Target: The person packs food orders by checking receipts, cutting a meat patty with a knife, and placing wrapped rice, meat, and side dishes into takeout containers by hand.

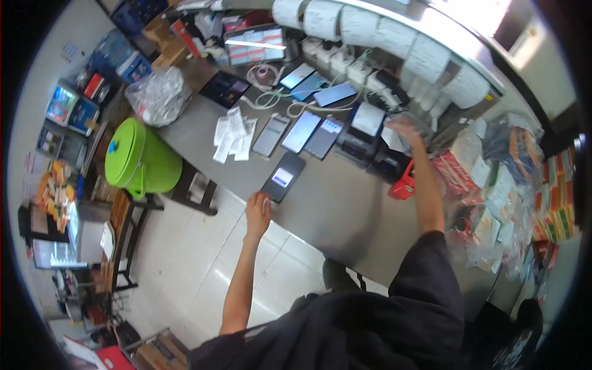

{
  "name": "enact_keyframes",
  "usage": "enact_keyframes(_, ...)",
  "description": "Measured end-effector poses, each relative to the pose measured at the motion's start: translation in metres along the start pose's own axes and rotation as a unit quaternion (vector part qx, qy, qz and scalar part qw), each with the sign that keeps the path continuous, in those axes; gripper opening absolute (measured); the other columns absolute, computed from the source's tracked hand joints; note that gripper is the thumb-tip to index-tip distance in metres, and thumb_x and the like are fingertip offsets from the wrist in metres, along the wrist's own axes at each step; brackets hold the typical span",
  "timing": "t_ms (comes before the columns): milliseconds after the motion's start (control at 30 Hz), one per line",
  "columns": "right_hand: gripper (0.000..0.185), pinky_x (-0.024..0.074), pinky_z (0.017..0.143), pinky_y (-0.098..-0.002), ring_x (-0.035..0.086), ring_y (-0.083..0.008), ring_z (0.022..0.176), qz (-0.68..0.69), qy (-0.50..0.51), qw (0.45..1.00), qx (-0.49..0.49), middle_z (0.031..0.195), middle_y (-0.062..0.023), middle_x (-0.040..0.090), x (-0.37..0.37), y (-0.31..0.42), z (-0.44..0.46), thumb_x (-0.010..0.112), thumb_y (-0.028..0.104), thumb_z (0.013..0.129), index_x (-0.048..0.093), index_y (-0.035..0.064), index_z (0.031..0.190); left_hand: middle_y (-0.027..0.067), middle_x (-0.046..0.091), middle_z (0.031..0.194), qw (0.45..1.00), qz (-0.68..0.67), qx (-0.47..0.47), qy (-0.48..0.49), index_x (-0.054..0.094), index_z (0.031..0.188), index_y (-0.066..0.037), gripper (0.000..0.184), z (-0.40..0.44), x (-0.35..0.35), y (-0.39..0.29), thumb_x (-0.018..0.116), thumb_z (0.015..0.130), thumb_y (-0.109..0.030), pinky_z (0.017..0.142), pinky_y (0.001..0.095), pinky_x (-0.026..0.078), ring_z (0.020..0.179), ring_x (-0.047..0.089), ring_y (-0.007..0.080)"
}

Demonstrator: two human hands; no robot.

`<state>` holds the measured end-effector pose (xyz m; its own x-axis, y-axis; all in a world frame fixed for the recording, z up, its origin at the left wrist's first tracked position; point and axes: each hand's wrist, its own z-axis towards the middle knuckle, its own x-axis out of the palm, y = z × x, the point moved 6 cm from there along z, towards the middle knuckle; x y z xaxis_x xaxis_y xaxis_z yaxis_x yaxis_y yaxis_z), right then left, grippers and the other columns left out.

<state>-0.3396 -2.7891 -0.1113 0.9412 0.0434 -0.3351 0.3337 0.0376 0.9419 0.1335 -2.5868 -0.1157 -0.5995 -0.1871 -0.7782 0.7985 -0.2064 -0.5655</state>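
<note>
Now, left hand [258, 211]: at the near end of a phone [284, 177], fingers curled; whether they touch or grip it, I cannot tell.
Phone: flat on the metal counter [327, 209], close to its front edge, screen lit, nearer than a row of three phones [301, 132].
Right hand [405, 128]: blurred, extended beside two black printers [357, 149]; its grip cannot be told.
Receipts [232, 132]: lying left of the phone row.

The grey metal counter [333, 216] carries a dark smartphone [285, 177] near its front edge, further smartphones [301, 131] behind, paper receipts [234, 126], white cables [266, 98] and a black receipt printer [356, 144].
</note>
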Motion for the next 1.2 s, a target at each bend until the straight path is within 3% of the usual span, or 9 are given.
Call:
enact_keyframes(133, 0.023, 0.046, 0.08, -0.0371, 0.06, -0.0204, 0.083, 0.162, 0.14, 0.967, 0.137, 0.082, -0.0032, 0.063, 0.018, 0.021, -0.076, 0.05, 0.02, 0.087, 0.067, 0.0041, 0.087, 0.0134, 0.039, 0.13, 0.99, 0.137, 0.006, 0.043, 0.058, 0.105, -0.01, 0.023, 0.021, 0.021, 0.008, 0.054, 0.082, -0.014, 0.09, 0.0489, 0.034, 0.116, 0.037, 0.035)
enact_keyframes(167, 0.02, 0.0467, 0.073, -0.0364, 0.061, -0.0212, 0.078, -0.134, 0.208, 0.953, 0.175, 0.08, -0.0046, 0.064, 0.013, 0.042, -0.103, 0.056, 0.024, 0.078, 0.067, 0.0069, 0.08, 0.0122, 0.034, 0.134, 0.981, 0.186, 0.04, 0.046, 0.058, 0.109, -0.013, 0.028, 0.026, 0.028, 0.008, 0.055, 0.081, -0.015, 0.092, 0.05, 0.033, 0.119, 0.035, 0.0353)
enact_keyframes(233, 0.02, 0.048, 0.058, -0.0349, 0.062, -0.023, 0.068, -0.662, 0.278, 0.667, 0.2, 0.075, -0.0072, 0.066, -0.012, 0.083, -0.152, 0.067, 0.031, 0.061, 0.067, 0.0127, 0.067, 0.012, 0.032, 0.136, 0.977, 0.2, 0.048, 0.049, 0.057, 0.111, -0.016, 0.03, 0.036, 0.033, 0.009, 0.055, 0.081, -0.016, 0.093, 0.0512, 0.032, 0.12, 0.033, 0.0355)
enact_keyframes(400, 0.014, 0.0421, 0.056, -0.028, 0.054, -0.0136, 0.064, -0.384, -0.003, 0.908, 0.166, 0.071, -0.0036, 0.058, -0.062, 0.128, -0.249, 0.063, 0.019, 0.076, 0.058, 0.0058, 0.078, 0.0118, 0.03, 0.138, 0.964, 0.241, 0.091, 0.067, 0.056, 0.114, -0.022, 0.032, 0.038, 0.05, 0.023, 0.053, 0.083, -0.018, 0.094, 0.0545, 0.029, 0.123, 0.032, 0.035)
enact_keyframes(567, 0.018, 0.043, 0.07, -0.0272, 0.052, -0.0101, 0.077, -0.079, -0.239, 0.961, 0.116, 0.083, -0.0018, 0.057, -0.046, 0.189, -0.353, 0.062, 0.021, 0.082, 0.059, 0.0051, 0.089, 0.0124, 0.033, 0.137, 0.973, 0.182, 0.141, -0.006, 0.052, 0.118, -0.013, 0.033, 0.035, 0.045, -0.036, 0.05, 0.085, -0.019, 0.093, 0.0523, 0.032, 0.12, 0.035, 0.0346)
enact_keyframes(633, 0.025, 0.0424, 0.075, -0.026, 0.051, -0.0094, 0.083, 0.07, -0.408, 0.905, 0.101, 0.088, -0.0015, 0.056, -0.008, 0.22, -0.398, 0.062, 0.022, 0.083, 0.057, 0.0027, 0.097, 0.0143, 0.052, 0.119, 0.985, -0.089, 0.074, 0.128, 0.057, 0.105, -0.004, 0.024, 0.024, 0.042, -0.109, 0.047, 0.088, -0.019, 0.085, 0.0438, 0.039, 0.106, 0.049, 0.0315)
enact_keyframes(733, 0.027, 0.0422, 0.078, -0.0247, 0.051, -0.009, 0.089, 0.1, -0.545, 0.825, 0.111, 0.095, -0.0026, 0.056, 0.04, 0.258, -0.492, 0.061, 0.018, 0.084, 0.054, 0.0012, 0.104, 0.014, 0.061, 0.083, 0.737, -0.514, 0.125, 0.42, 0.059, 0.082, 0.003, 0.034, -0.071, 0.011, -0.294, 0.04, 0.094, -0.023, 0.076, 0.0292, 0.043, 0.082, 0.058, 0.0189)
enact_keyframes(1033, 0.009, 0.0428, 0.072, -0.0219, 0.053, -0.0066, 0.077, 0.169, -0.655, 0.735, 0.046, 0.08, 0.0, 0.059, 0.116, 0.351, -0.714, 0.061, 0.005, 0.08, 0.059, 0.0009, 0.087, 0.0083, 0.057, 0.108, 0.532, -0.578, 0.181, 0.592, 0.05, 0.114, 0.004, 0.038, -0.294, -0.115, -0.448, 0.039, 0.096, -0.027, 0.082, 0.027, 0.042, 0.096, 0.052, 0.0127)
enact_keyframes(1200, 0.007, 0.0418, 0.064, -0.022, 0.051, -0.0049, 0.071, 0.125, -0.743, 0.654, 0.069, 0.079, 0.001, 0.058, 0.18, 0.368, -0.906, 0.061, 0.006, 0.081, 0.059, 0.0024, 0.087, 0.014, 0.052, 0.121, 0.255, -0.535, 0.064, 0.803, 0.038, 0.128, 0.002, 0.051, -0.497, -0.167, -0.516, 0.046, 0.092, -0.033, 0.086, 0.0323, 0.045, 0.104, 0.051, 0.0185)
